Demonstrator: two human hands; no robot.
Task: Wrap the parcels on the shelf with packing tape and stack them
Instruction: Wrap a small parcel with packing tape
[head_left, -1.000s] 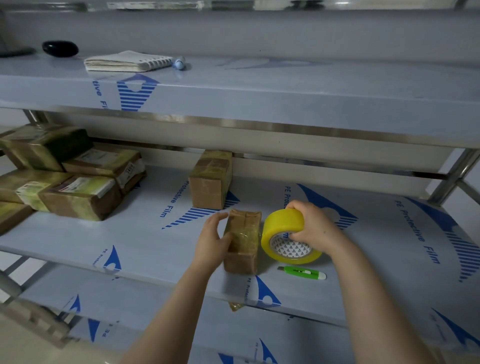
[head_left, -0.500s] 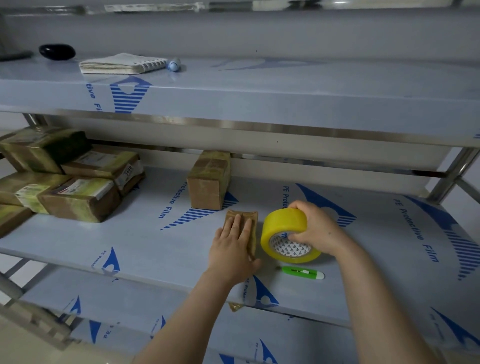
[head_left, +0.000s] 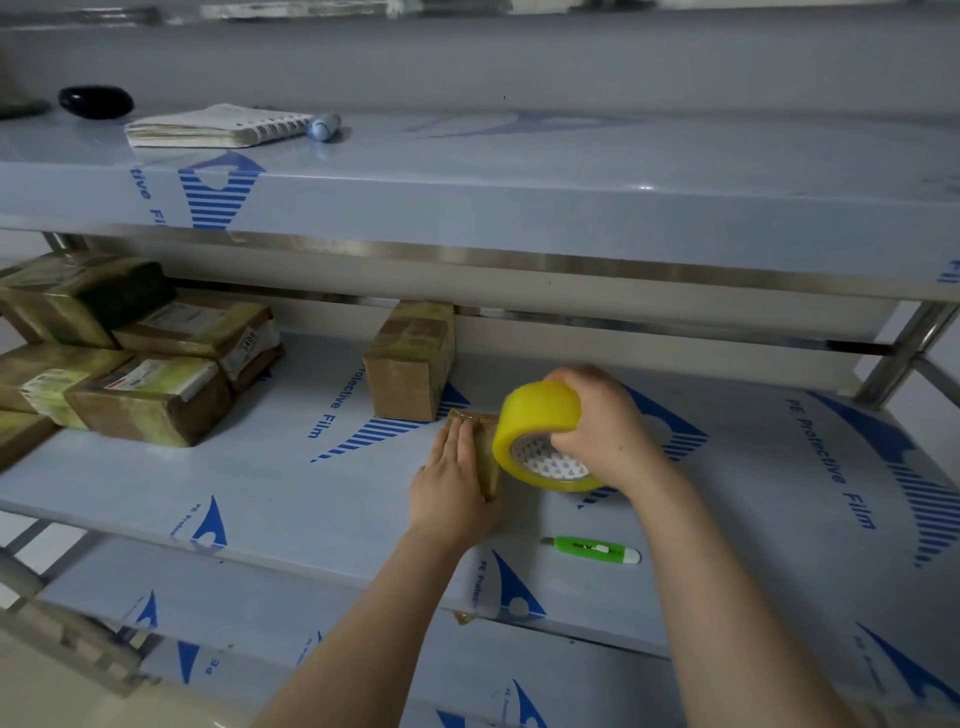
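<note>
A small brown parcel (head_left: 487, 453) lies on the middle shelf (head_left: 291, 483). My left hand (head_left: 453, 483) presses flat on top of it with straight fingers and hides most of it. Right beside the parcel, my right hand (head_left: 602, 431) grips a yellow roll of packing tape (head_left: 540, 431), held on edge against the parcel's right side. Another brown parcel (head_left: 410, 361) stands upright just behind. A stack of several taped parcels (head_left: 140, 364) sits at the left of the same shelf.
A green utility knife (head_left: 592, 550) lies on the shelf near its front edge, right of my left forearm. The upper shelf (head_left: 519, 208) overhangs the work area and carries a spiral notebook (head_left: 213, 126), a marker (head_left: 323, 126) and a black object (head_left: 96, 101).
The parcel went from standing on edge to lying flat, and my left hand moved from its side onto its top. My right hand lifted and tilted the tape roll closer to the parcel.
</note>
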